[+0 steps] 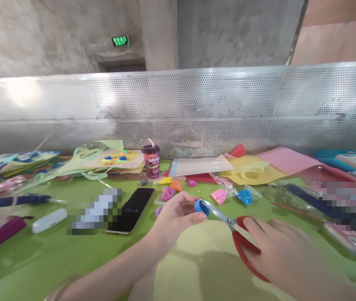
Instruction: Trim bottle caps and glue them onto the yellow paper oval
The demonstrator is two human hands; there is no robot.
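Observation:
My left hand [178,213] pinches a small curled blue piece [201,207] between thumb and fingers; its material is hard to make out. Red-handled scissors [231,223] are in my right hand [281,251], fingers through the loops. Their blade tips reach the blue piece and touch or overlap it. Beneath both hands lies a pale yellow sheet of paper [196,259]. Just beyond sit lumps of coloured clay, among them a pink lump [218,196], a blue lump in clear wrap [244,197], an orange lump [175,185] and a purple lump [167,193].
Left of my arm are a black phone [130,211], a white case [49,220] and a magenta pouch [3,236]. A lidded drink cup [152,162] stands at the back beside coloured papers [256,167]. Another phone [350,239] lies right. A perforated metal panel [178,108] borders the green table [80,259].

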